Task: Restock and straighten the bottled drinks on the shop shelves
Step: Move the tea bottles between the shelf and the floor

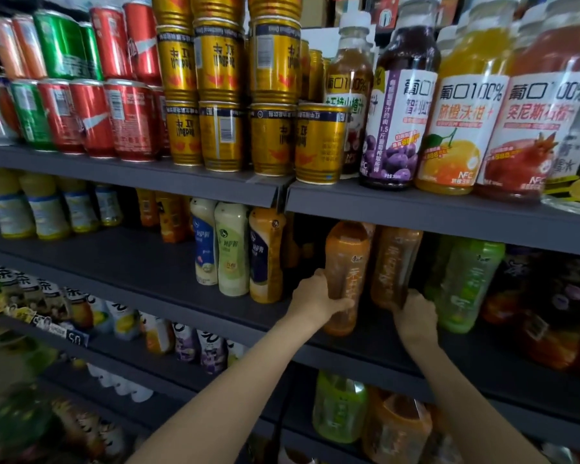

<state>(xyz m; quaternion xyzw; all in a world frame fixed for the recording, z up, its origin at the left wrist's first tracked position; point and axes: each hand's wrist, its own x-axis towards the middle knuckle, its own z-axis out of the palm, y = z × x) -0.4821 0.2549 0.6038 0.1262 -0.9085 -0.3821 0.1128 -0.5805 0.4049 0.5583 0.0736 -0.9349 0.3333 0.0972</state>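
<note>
Got both hands on the middle shelf (365, 343) here. My left hand (317, 296) is wrapped around one orange tea bottle (347, 262), my right hand (416, 313) grips the base of its neighbour bottle (394, 262), just beside a green bottle (466, 283).

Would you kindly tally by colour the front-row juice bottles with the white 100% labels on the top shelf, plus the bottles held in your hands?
Amber juice bottle: 1
Purple juice bottle: 1
Orange juice bottle: 1
Red juice bottle: 1
Held tea bottles: 2, the left tea bottle in the left hand, the right tea bottle in the right hand
Total: 6
</note>
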